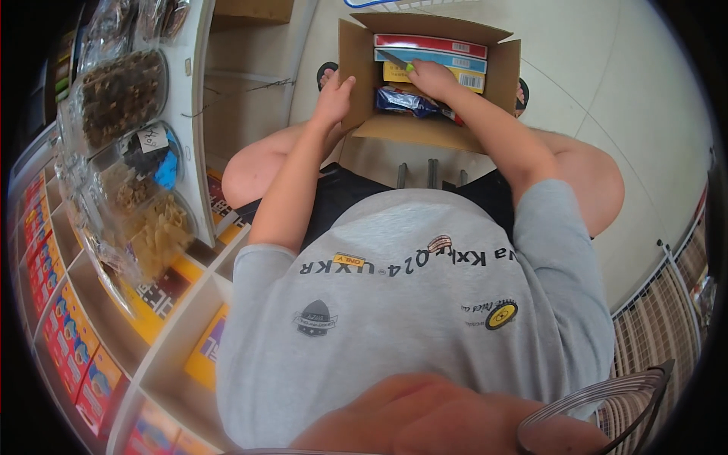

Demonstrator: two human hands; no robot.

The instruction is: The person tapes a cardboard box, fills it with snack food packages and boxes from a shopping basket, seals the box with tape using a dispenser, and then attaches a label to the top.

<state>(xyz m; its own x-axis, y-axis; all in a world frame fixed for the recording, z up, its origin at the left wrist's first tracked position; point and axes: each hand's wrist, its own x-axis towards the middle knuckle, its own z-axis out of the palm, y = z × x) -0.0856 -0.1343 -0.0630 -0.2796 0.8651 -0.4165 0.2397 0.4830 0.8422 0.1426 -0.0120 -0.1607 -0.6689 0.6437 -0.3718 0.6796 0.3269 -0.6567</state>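
An open cardboard carton (pixel 421 140) stands on the floor between my feet, its flaps spread. My left hand (pixel 334 101) grips the left flap (pixel 356 85) by its edge. In my right hand (pixel 433 79), over the carton, is a knife (pixel 395 59) with a green handle, its blade pointing to the upper left. Inside, a red box (pixel 421 42), a blue box (pixel 438 58) and a yellow box (pixel 471 80) are packed side by side. Nearer me lies a dark blue plastic packet (pixel 405 102); my right forearm partly covers the packets beside it.
On my left, white shelving (pixel 170 324) holds red-and-orange boxes (pixel 74 335). Clear plastic packs of dried food (pixel 122 94) hang from its end panel. A white basket (pixel 432 7) stands beyond the carton, and a wire rack (pixel 654 324) is at right.
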